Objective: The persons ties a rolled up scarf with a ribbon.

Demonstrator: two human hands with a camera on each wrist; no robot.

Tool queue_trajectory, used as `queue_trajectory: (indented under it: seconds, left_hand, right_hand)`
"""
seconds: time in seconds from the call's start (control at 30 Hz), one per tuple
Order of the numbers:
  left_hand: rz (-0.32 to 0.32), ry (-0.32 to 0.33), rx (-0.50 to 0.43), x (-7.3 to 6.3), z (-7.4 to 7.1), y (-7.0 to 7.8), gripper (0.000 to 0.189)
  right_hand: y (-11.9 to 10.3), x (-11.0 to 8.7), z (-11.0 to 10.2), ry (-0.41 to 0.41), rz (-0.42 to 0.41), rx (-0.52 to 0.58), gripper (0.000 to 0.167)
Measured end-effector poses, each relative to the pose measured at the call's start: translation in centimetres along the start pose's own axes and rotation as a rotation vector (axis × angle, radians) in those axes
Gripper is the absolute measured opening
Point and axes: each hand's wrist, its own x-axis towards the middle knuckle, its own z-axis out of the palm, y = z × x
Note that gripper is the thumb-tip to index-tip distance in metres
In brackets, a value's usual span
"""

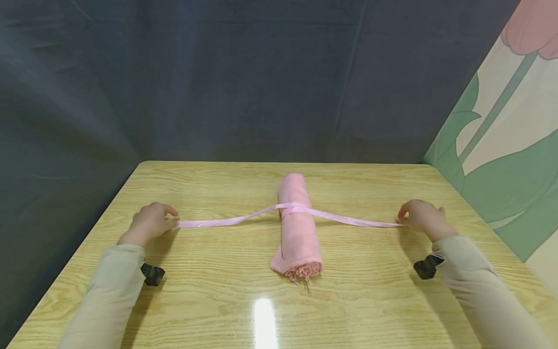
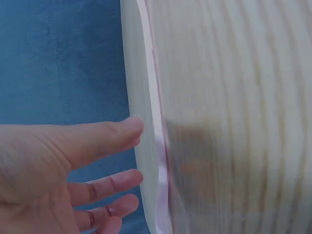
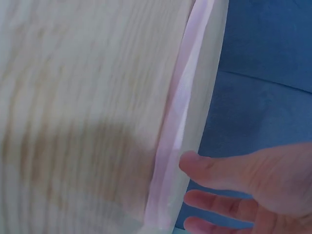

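Observation:
A pink fringed cloth [image 1: 301, 240], rolled into a tight cylinder, lies upright in the head view at the middle of the table. Round its upper half runs a thin pink ribbon [image 1: 218, 223], crossed on top, with one tail stretching out to each side. My left hand [image 1: 151, 222] hovers at the left tail's end; in the left wrist view its thumb and fingers are apart, beside the ribbon [image 2: 157, 117]. At the other tail's end is my right hand [image 1: 422, 219], its fingers loosely spread next to the ribbon [image 3: 174, 117] in the right wrist view.
The wood-grain table [image 1: 209, 291] has rounded far corners and reflects a bright light at the front. A dark curtain [image 1: 244, 87] hangs behind it and along the left. On the right stands a wall [image 1: 519, 160] painted with flowers. Black wrist cameras [image 1: 152, 275] sit below both hands.

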Motion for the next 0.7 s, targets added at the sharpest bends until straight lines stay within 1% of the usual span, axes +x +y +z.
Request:
queue_trajectory:
  seconds: [0.13, 0.3, 0.4, 0.57, 0.7]
  left_hand:
    - [-0.035, -0.016, 0.033, -0.1, 0.2, 0.0, 0.030]
    - [-0.070, -0.034, 0.056, -0.1, 0.4, -0.2, 0.031]
    - [-0.085, -0.030, 0.062, -0.1, 0.5, -0.2, 0.032]
    - [-0.095, 0.004, 0.064, -0.2, 0.5, -0.3, 0.018]
    - [-0.102, 0.015, 0.072, -0.2, 0.5, -0.3, 0.008]
  right_hand:
    - [0.5, 0.0, 0.3, -0.021, 0.027, 0.005, 0.015]
    - [0.9, -0.1, 0.6, -0.030, 0.018, 0.016, 0.012]
    - [1.0, -0.1, 0.8, -0.019, 0.010, 0.011, 0.010]
    - [1.5, 0.0, 1.2, 0.003, 0.016, -0.009, 0.008]
    - [1.8, 0.1, 1.2, -0.012, 0.033, -0.009, 0.012]
